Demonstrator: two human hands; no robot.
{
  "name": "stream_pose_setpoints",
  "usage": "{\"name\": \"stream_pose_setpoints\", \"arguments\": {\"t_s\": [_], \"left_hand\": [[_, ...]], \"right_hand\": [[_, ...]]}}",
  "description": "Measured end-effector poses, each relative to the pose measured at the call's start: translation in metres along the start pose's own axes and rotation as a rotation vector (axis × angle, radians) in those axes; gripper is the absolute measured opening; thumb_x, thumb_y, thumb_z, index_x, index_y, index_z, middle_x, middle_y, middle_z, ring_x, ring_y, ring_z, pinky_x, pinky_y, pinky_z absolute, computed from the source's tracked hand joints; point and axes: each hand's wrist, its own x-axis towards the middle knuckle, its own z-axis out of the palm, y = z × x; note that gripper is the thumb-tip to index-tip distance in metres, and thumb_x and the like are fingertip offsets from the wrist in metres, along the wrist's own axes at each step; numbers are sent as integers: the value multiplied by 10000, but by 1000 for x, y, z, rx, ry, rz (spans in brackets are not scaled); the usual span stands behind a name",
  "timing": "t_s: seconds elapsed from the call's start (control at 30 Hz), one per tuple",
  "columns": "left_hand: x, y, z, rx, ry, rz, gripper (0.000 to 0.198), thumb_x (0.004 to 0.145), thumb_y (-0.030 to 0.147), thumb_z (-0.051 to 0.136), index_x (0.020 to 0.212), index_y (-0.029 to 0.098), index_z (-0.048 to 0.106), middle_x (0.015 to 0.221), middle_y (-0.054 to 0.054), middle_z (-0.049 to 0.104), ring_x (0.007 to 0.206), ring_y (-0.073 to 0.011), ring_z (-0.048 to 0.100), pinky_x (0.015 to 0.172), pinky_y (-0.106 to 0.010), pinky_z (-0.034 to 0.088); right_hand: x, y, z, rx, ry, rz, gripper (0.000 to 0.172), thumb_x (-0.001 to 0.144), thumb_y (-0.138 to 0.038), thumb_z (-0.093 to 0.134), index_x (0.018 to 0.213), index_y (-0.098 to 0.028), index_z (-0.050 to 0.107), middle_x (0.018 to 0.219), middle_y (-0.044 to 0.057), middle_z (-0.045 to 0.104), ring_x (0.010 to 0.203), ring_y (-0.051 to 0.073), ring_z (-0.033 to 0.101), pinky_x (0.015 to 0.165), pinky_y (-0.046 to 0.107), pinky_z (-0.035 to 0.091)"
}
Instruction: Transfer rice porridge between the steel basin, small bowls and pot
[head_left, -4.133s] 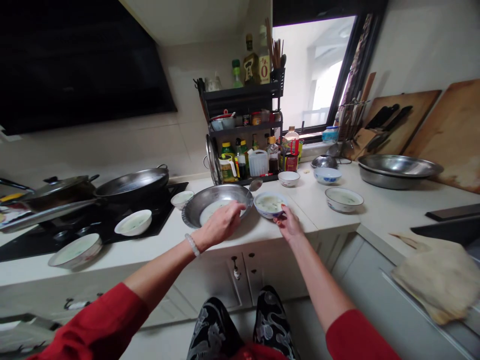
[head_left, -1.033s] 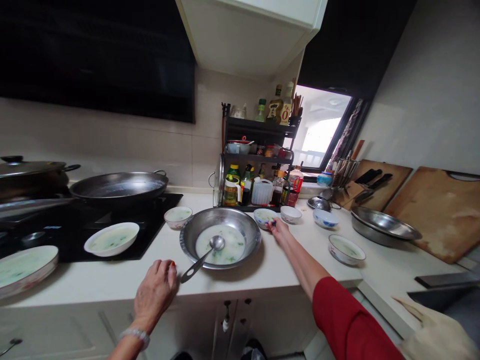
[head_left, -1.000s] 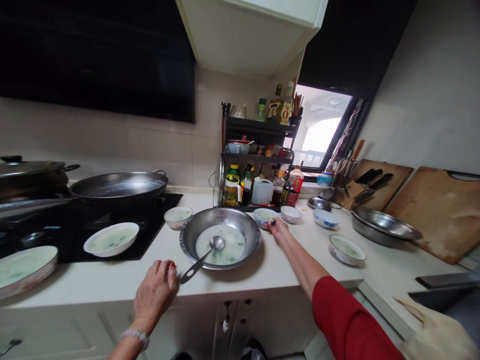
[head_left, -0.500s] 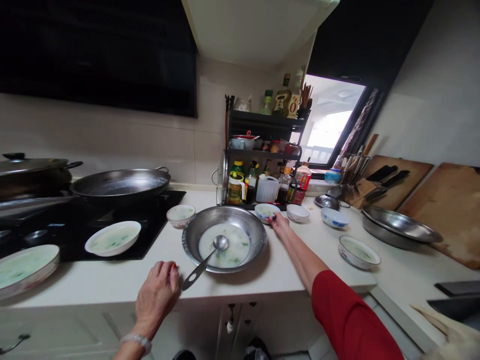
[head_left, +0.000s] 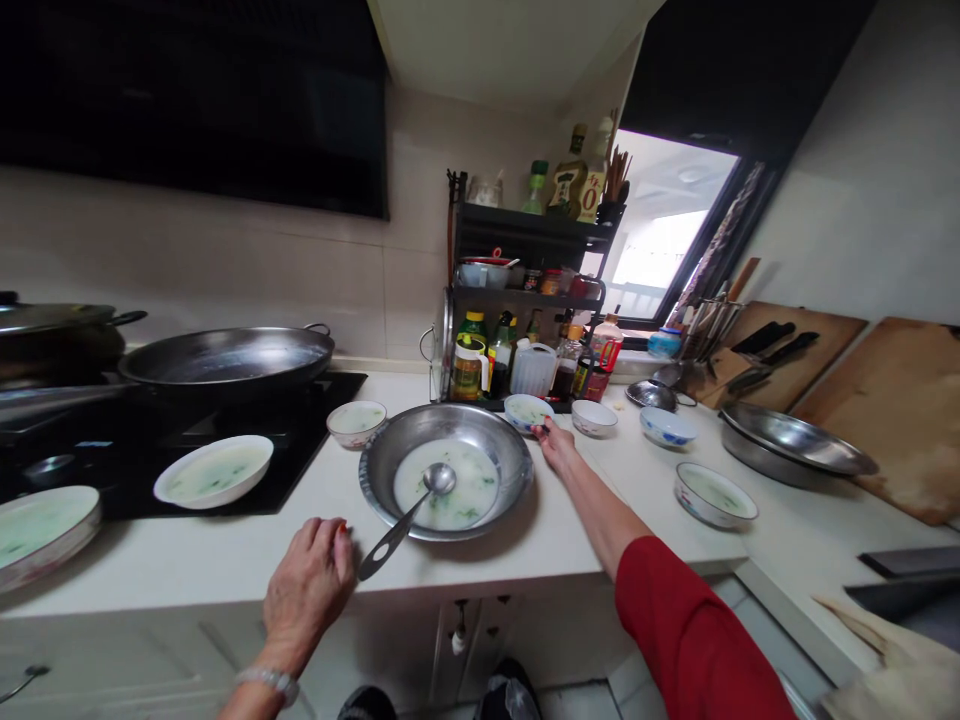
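A small blue-patterned bowl [head_left: 528, 409] of pale soup stands behind the metal basin, below the rack. My right hand [head_left: 556, 443] grips its near rim, arm stretched forward. The wide metal basin [head_left: 373, 482] holds milky soup with green bits. A ladle [head_left: 391, 540] rests in it, its bowl in the soup and its slotted handle sticking out over the near-left rim. Just left of that handle, my left hand [head_left: 309, 578] hovers with fingers curled in, apart from the handle. Nothing shows in its grasp.
Soup bowls stand at the left [head_left: 356, 424], on the hob edge [head_left: 214, 472] and at the right [head_left: 716, 495]. Two small bowls [head_left: 595, 418] [head_left: 667, 428] sit right of my hand. Behind are a frying pan [head_left: 229, 355], a condiment rack [head_left: 529, 295], and metal basins [head_left: 795, 440].
The whole view has shifted slightly. My right hand keeps its grip on the bowl's rim, and my left hand stays curled beside the ladle handle.
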Motion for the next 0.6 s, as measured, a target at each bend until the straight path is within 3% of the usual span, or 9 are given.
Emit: {"name": "stream_pose_setpoints", "arguments": {"t_s": [0.2, 0.33, 0.47, 0.6], "left_hand": [[0, -1, 1, 5, 11, 10, 274, 939, 285, 354, 940, 175, 605, 887, -69, 612, 803, -197, 582, 695, -309, 435], [2, 1, -1, 11, 15, 6, 258, 940, 279, 374, 927, 175, 609, 882, -62, 615, 797, -185, 580, 680, -298, 426], [2, 2, -3, 15, 28, 34, 239, 940, 265, 395, 923, 165, 611, 873, -55, 609, 793, -176, 574, 674, -285, 422], [1, 0, -2, 31, 50, 46, 224, 935, 253, 405, 925, 164, 610, 874, -50, 602, 784, -173, 572, 661, -279, 420]], "right_hand": [[11, -34, -39, 34, 84, -98, 153, 859, -137, 584, 999, -153, 525, 707, -21, 582, 477, 83, 581, 382, 138, 472], [23, -65, -62, 32, 146, -102, 283, 874, -167, 568, 1139, -139, 474, 880, 52, 622, 531, 84, 603, 401, 142, 495], [32, -79, -70, 14, 112, -23, 403, 849, -164, 597, 1222, -119, 452, 1021, 139, 623, 645, 143, 654, 409, 170, 515], [41, -79, -68, 15, 78, 51, 379, 910, -179, 519, 1275, -119, 438, 1064, 139, 604, 719, 145, 649, 445, 179, 524]]}}
